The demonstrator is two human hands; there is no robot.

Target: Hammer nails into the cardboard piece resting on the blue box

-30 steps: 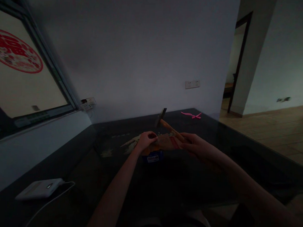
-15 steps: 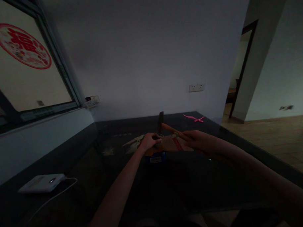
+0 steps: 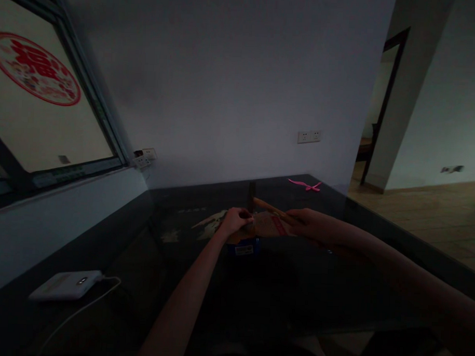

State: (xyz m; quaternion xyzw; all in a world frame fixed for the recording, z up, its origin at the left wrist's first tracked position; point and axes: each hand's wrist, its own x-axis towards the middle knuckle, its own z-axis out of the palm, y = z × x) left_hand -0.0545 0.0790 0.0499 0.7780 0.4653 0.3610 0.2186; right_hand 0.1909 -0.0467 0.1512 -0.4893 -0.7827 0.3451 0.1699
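My right hand (image 3: 309, 222) is closed around the wooden handle of a hammer (image 3: 272, 208). The hammer's dark head is just beyond the fingertips of my left hand (image 3: 234, 220), whose thumb and fingers are pinched together; what they hold is too small and dim to make out. Below the fingers lies a piece of brown cardboard (image 3: 264, 224) with a red stripe on its right part. It rests over a blue container (image 3: 246, 248) with a pale label on its front. My left hand partly covers the cardboard.
The dark glossy table (image 3: 148, 279) runs to the wall. A white power bank (image 3: 64, 286) with a white cable lies at the left. A pink ribbon-like item (image 3: 309, 187) is near the far right corner. Wall sockets (image 3: 309, 137) are above the table.
The hammer head has come down toward the cardboard, my right hand dipping slightly with it. My left hand stays in its pinch at the same place.
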